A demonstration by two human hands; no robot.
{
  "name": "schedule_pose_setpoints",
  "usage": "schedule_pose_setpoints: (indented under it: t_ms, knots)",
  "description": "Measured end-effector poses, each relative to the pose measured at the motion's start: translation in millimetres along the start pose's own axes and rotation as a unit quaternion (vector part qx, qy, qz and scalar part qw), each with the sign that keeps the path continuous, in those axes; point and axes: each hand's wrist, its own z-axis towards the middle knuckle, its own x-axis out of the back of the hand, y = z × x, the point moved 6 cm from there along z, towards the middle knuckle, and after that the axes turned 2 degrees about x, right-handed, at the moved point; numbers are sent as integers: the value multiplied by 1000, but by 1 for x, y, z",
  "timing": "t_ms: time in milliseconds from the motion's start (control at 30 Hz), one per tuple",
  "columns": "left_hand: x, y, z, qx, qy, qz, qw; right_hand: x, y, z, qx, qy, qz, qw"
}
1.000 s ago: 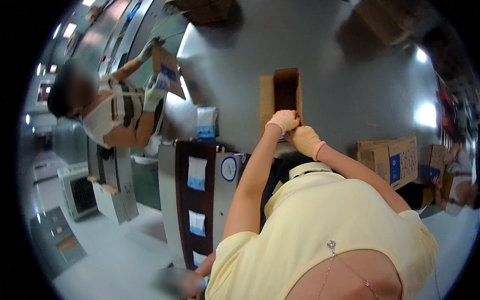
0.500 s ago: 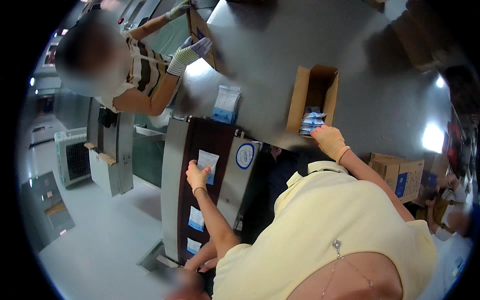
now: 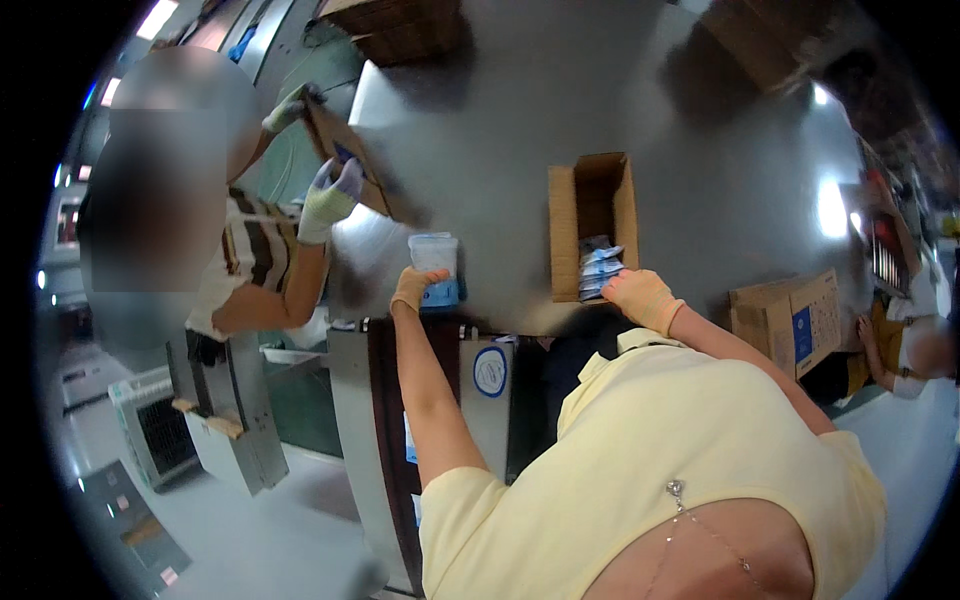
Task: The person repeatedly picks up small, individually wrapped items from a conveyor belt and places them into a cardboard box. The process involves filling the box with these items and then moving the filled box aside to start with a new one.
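My left hand (image 3: 410,290), in a thin pale orange glove, grips the left side of a white and light-blue pouch (image 3: 434,252) on the metal table by the conveyor's end. Its thumb lies across the front of the pouch. An open cardboard box (image 3: 564,235) stands on the table to the right. Several similar pouches (image 3: 600,268) are stacked at the box's near end. My right hand (image 3: 645,300), gloved in the same colour, has its fingers curled against these pouches at the near rim; the fingertips are partly hidden.
A dark conveyor belt (image 3: 385,370) runs below my left arm, with more pouches partly hidden. At left a co-worker's gloved hand (image 3: 330,200) holds a cardboard piece (image 3: 350,150). A cardboard carton (image 3: 765,325) stands at right, near another person. Stacked cartons (image 3: 405,30) stand at the far edge.
My left hand has moved from a pouch on the belt forward to the pouch at the table's edge. My right hand stays at the box. The whole view has shifted.
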Motion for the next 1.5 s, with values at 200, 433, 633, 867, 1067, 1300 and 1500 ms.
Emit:
schedule_pose_setpoints:
  t_ms: [200,433,633,867,1067,1300,1500]
  knots:
    - [-187,116,-48,-300,221,590,716,0,6,-5,5,21,31,999]
    - [-161,148,-44,-209,267,480,809,-3,7,-4,-25,20,59,998]
    - [-167,209,-83,-376,-76,-211,899,-13,10,-8,-21,12,65,998]
    - [-266,176,-55,-316,167,261,897,-3,5,-5,-5,15,85,996]
    - [-274,201,-90,-303,159,475,810,-11,11,-8,-4,45,38,998]
    - [-339,229,-61,-393,124,611,676,-13,10,0,-18,16,49,999]
    - [-350,201,-55,-316,31,669,672,-18,15,-1,-65,11,26,997]
